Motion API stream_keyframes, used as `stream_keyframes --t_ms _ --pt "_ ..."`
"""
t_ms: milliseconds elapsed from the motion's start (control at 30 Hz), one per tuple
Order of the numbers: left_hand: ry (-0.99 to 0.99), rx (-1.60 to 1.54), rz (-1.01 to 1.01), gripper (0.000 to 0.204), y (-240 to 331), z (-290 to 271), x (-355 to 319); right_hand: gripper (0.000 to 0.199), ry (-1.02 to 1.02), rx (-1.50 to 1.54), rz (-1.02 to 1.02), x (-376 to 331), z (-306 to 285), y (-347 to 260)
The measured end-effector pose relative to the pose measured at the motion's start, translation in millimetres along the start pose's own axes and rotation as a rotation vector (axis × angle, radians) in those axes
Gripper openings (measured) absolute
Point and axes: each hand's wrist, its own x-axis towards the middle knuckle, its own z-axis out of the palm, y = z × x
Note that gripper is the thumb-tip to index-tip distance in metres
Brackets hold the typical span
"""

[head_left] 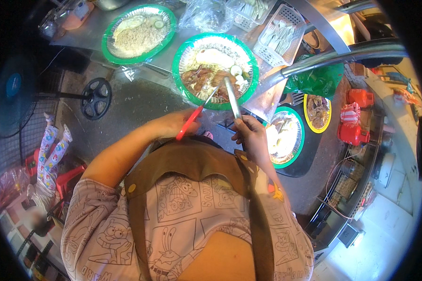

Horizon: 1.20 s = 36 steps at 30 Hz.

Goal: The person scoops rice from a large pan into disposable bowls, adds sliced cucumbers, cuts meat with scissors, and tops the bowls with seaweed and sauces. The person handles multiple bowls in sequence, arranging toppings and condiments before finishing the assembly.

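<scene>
A foil-lined plate with a green rim (254, 70) is sitting at the near edge of the metal table (86, 38), clear plastic showing along its lower side. On it, browned meat (194, 79) is covering the near part, while a fried egg (215, 58), white rice and cucumber slices (236, 70) are lying beyond and to the right. The left hand (180, 125) is closing around a red-handled cutter (189, 123), whose pointed blade is reaching over the meat; whether its tip is touching, I cannot tell. The right hand (249, 133) is pinching metal tongs (233, 99), their ends lying at the meat. Another green-rimmed plate (172, 25) is standing to the left, bearing rice. A white basket (267, 57) is holding pale plastic cutlery behind, beside a clear plastic bag (204, 16). To the right, a green bag (319, 77) is hanging above a yellow-rimmed plate (306, 112) of meat and a third green-rimmed plate (301, 136). Farther right, red containers (354, 133) are standing.
</scene>
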Motion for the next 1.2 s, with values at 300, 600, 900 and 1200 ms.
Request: stream_keyframes --t_ms 300,600,900,1200 --pt "-0.103 -0.299 -0.064 0.055 11 -2 1 0.018 -0.129 -0.037 0.060 6 -11 -1" --pt "-0.032 -0.461 -0.112 0.049 14 -2 9 0.021 -0.106 -0.012 0.090 -3 -16 -5" --pt "-0.055 -0.556 -0.161 0.046 9 3 13 0.018 -0.064 -0.128 0.059 6 -19 -11" --pt "-0.001 -0.223 -0.086 0.054 24 11 2 0.018 -0.043 -0.011 0.014 1 -11 -17"
